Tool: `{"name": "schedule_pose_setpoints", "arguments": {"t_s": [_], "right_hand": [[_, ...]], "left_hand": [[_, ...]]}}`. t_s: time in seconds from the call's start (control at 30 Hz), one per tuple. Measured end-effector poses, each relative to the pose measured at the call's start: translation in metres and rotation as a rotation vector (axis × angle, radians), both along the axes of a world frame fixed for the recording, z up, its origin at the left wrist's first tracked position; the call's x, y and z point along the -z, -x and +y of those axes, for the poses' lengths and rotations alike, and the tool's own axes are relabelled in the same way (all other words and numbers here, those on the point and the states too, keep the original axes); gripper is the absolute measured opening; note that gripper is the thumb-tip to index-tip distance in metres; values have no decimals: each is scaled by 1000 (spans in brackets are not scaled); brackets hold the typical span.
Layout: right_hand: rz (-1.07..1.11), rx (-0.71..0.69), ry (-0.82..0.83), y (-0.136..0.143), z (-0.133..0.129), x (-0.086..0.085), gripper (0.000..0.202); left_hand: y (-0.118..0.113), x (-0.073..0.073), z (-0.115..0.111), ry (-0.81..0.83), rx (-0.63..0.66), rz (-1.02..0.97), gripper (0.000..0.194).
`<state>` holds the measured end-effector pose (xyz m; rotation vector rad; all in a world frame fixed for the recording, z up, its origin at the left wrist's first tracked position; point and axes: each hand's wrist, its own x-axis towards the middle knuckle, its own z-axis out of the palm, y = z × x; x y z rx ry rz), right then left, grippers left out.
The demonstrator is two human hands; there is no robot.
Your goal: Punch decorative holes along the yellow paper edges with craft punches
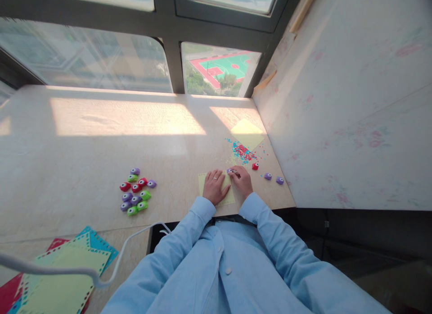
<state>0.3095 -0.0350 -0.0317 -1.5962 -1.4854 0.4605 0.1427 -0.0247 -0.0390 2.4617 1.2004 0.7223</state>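
My left hand [215, 187] lies flat on a pale yellow sheet of paper [201, 181], its fingers stretched out and a ring on one of them. At the sheet's upper right edge, my right hand [242, 181] closes its fingers on a small purple paper punch [230, 170]. How far the paper's edge sits inside the punch cannot be made out. Just right of that hand are a red punch [255, 166] and two more purple punches, one of them nearer [267, 176] and the other farther right [280, 180].
Punched bits [243, 152] in red, blue and yellow lie beyond my right hand, beside another yellow sheet [248, 131]. Several coloured punches [135, 188] are grouped at left. Edge-punched sheets [67, 269] are stacked lower left, under a white cable [114, 271]. A wall [354, 125] bounds the right.
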Motion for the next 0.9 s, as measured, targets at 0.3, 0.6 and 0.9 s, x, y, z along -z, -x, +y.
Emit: {"name": "schedule_pose_setpoints", "arguments": {"t_s": [0.3, 0.6, 0.9], "right_hand": [[26, -69, 8, -1, -7, -3, 19], [34, -21, -1, -6, -22, 1, 22], [-6, 18, 0, 4, -16, 6, 20]], "left_hand": [[-1, 1, 0, 14, -14, -48, 42], [2, -3, 2, 94, 1, -67, 49], [8, -5, 2, 136, 75, -7, 69]]}}
